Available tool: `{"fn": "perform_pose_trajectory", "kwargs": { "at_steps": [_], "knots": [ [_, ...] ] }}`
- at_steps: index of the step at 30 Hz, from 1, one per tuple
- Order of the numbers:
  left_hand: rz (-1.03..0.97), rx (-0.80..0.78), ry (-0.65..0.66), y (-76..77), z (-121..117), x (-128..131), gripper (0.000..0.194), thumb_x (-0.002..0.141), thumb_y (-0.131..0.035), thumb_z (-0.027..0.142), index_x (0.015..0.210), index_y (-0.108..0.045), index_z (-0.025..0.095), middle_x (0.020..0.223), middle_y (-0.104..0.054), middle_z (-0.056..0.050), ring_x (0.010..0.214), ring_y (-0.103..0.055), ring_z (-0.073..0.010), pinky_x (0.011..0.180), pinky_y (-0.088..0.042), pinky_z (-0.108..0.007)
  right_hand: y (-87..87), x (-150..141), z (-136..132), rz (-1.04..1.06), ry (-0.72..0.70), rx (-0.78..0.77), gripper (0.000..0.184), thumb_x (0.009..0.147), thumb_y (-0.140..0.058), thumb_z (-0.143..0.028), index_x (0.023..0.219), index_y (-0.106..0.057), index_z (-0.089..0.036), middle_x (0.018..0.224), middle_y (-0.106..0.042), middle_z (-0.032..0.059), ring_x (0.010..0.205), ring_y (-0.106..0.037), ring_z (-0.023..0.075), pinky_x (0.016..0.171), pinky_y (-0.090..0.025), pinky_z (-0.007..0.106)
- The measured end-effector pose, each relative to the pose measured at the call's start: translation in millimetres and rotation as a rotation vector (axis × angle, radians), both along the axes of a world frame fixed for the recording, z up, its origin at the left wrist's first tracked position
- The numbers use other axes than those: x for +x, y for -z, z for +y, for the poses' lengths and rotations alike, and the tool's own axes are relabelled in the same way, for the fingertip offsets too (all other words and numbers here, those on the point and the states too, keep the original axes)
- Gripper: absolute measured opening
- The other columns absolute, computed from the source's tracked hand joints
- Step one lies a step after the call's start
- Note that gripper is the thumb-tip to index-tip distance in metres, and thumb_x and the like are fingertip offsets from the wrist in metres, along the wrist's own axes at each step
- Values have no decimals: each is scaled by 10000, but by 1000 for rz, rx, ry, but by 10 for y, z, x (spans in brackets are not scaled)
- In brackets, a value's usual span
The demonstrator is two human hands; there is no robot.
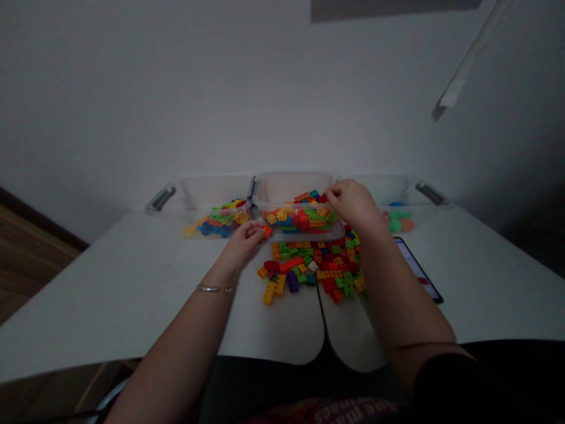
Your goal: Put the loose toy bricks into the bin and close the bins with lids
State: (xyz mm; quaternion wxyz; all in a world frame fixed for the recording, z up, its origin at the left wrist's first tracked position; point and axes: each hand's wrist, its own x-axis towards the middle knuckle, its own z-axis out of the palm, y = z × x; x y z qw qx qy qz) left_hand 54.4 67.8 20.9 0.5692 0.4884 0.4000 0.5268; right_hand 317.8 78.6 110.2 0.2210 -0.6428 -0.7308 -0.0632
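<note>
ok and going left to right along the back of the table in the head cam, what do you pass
grey metal bracket → clear tub of mixed bricks → clear bin heaped with bricks → clear tub of green and pink pieces → second grey metal bracket

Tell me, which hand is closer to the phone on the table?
Right. The right hand is left of the phone; the left hand lies farther left, past the loose bricks.

White table [106,282], loose bricks [309,274], smartphone [417,268]
</note>
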Motion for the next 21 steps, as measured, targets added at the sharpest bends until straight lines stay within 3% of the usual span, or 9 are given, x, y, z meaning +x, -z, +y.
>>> {"fn": "perform_pose_trajectory", "kwargs": {
  "at_steps": [6,9,13,17,21],
  "knots": [
    [-37,-12,29,32,27,-15,494,521,-936,391,845,-642,163,737,-706,8,646,-627,-96,634,-488,-208,37,-42,-32,29,-30,32,333,958,-462,-302,926,-760,-159,1073,-742,145,1005,-667,290,930,-500,454],
    [-74,-23,63,47,28,-17,535,525,-945,372,916,-641,168,799,-744,-12,693,-669,-117,678,-514,-222,11,-46,-78,165,-134,163,257,919,-531,-272,991,-753,-166,1109,-729,130,1052,-657,275,974,-493,436],
    [-98,-55,95,36,21,-23,551,561,-940,352,983,-636,168,803,-754,-14,701,-685,-125,692,-531,-228,-86,-131,-205,330,-306,275,229,884,-567,-230,1033,-738,-195,1087,-722,102,937,-670,223,920,-520,399],
    [-130,-59,131,15,7,-31,549,599,-930,352,1022,-634,164,818,-756,-19,714,-693,-131,702,-539,-234,-109,-298,-317,358,-490,251,214,871,-591,-193,1033,-730,-204,1082,-725,84,959,-668,203,918,-516,368],
    [-143,-74,180,13,-7,-30,558,608,-932,346,1048,-637,171,827,-758,-21,716,-701,-143,712,-545,-257,-8,-477,-344,313,-662,154,216,871,-621,-167,1058,-725,-199,1096,-738,80,1063,-656,210,966,-495,370]
  ]
}}
